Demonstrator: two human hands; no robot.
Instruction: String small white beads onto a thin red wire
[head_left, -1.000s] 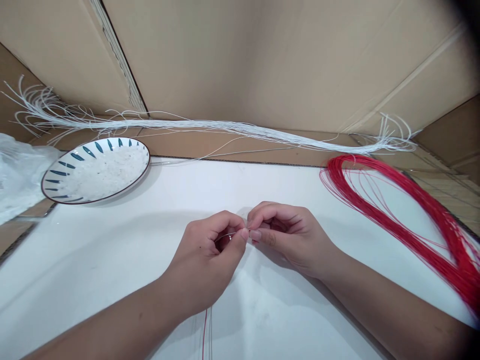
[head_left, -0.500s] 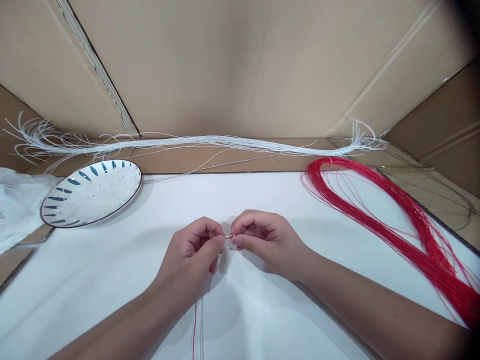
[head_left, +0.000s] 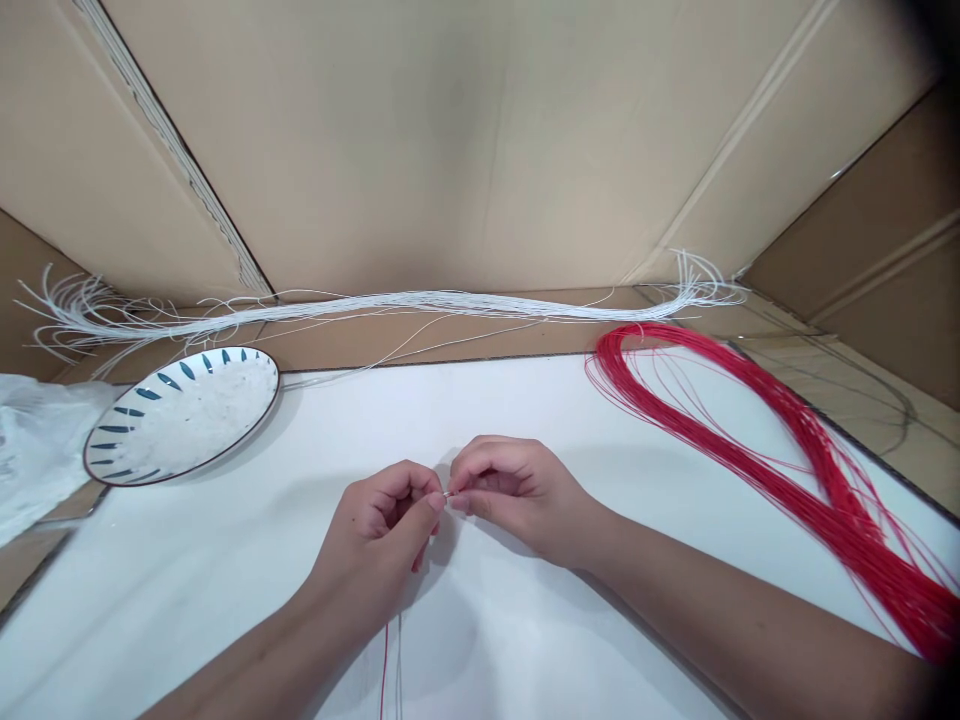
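My left hand (head_left: 379,540) and my right hand (head_left: 510,490) meet fingertip to fingertip over the white sheet (head_left: 225,560). Both are pinched shut on the ends of thin threads, and a tiny pale piece shows between the tips. A red thread (head_left: 385,670) and a white thread (head_left: 399,665) hang down from under my left hand toward the near edge. What sits at the pinch point is too small to name.
A blue-patterned plate (head_left: 127,412) of tiny white bits sits at the left, beside a clear plastic bag (head_left: 30,450). A long bundle of white threads (head_left: 465,303) lies along the cardboard back wall. A looped bundle of red threads (head_left: 787,450) lies at the right.
The view has tilted so everything sits lower in frame. My hands stay together at the pinch, and the threads below my left hand hang as before.
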